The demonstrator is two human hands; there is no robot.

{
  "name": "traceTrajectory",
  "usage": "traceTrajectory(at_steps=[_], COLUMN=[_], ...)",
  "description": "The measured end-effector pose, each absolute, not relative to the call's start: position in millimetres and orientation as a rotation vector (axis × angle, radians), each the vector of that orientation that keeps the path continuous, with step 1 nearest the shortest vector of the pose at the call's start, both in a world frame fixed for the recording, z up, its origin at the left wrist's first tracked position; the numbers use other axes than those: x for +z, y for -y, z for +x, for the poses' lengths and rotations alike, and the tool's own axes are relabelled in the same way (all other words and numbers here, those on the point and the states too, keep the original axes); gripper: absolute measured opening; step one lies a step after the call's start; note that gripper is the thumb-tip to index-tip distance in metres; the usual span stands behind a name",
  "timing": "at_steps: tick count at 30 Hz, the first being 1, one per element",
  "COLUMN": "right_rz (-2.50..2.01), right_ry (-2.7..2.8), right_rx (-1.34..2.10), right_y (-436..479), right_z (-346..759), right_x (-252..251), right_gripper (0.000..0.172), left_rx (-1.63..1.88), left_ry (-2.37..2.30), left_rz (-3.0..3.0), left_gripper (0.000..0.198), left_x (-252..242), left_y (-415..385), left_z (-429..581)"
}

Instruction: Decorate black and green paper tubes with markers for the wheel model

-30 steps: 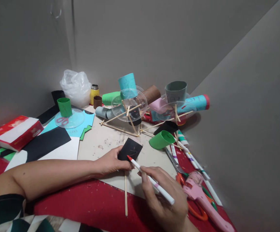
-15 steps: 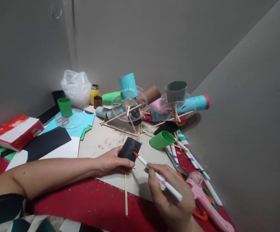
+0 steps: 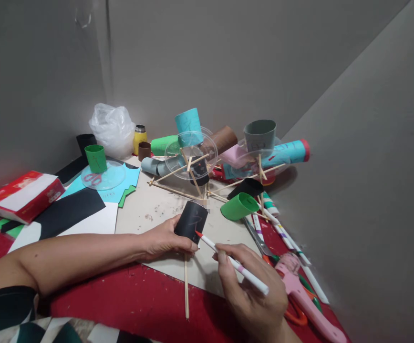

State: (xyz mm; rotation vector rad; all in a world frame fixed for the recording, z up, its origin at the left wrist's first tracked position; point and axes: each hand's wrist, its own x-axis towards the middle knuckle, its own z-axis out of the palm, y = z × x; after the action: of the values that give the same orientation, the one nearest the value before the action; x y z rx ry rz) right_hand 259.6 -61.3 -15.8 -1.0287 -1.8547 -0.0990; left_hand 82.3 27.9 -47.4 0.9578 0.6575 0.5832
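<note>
My left hand (image 3: pixel 167 238) is closed around a black paper tube (image 3: pixel 191 221), which tilts to the right. Faint marks show on the tube's face. Between the fingers of my right hand (image 3: pixel 253 286) is a white marker (image 3: pixel 244 271) with a red tip, and that tip touches the lower part of the tube. Thin wooden sticks (image 3: pixel 186 288) poke out below my left hand over the red surface. A green paper tube (image 3: pixel 240 206) lies on its side to the right of the black one.
Behind stand stick frames (image 3: pixel 178 190) bearing clear plastic discs (image 3: pixel 171 162) and a blue tube (image 3: pixel 188 126). A pink glue gun (image 3: pixel 305 295) and scissors (image 3: pixel 259 238) lie at right. A red box (image 3: pixel 24 195), black paper (image 3: pixel 71 209) and a plastic bag (image 3: pixel 112 128) are at left.
The marker tip has moved slightly down and left on the black tube, and a pale stroke shows above it. The tube has tipped a little more upright in my left hand.
</note>
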Motion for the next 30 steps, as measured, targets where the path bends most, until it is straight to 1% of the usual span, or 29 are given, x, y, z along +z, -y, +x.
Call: traceTrajectory(at_steps=[4, 8, 16, 20, 24, 30], right_rz=[-1.035, -1.021, -1.036, -1.036, -1.048, -1.045], right_ry=[1.845, 1.835, 1.767, 1.782, 1.805, 1.813], right_rx=[-0.071, -0.056, -0.053, -0.065, -0.039, -0.002], right_y=[62, 62, 60, 59, 61, 63], right_z=[258, 258, 264, 262, 259, 259], right_x=[-12, -12, -20, -16, -10, -9], right_gripper=[0.017, 0.016, 0.022, 0.02, 0.015, 0.014], left_rx=[0.596, 0.593, 0.556, 0.557, 0.581, 0.604], left_ry=[-0.659, -0.649, -0.616, -0.61, -0.617, -0.593], left_rz=[0.964, 0.959, 0.971, 0.985, 0.994, 0.98], left_gripper=[0.052, 0.054, 0.056, 0.053, 0.052, 0.052], left_x=[-47, -47, -48, -48, -46, -46], left_y=[-28, -29, -28, -29, -29, -30], left_z=[82, 82, 81, 81, 81, 81])
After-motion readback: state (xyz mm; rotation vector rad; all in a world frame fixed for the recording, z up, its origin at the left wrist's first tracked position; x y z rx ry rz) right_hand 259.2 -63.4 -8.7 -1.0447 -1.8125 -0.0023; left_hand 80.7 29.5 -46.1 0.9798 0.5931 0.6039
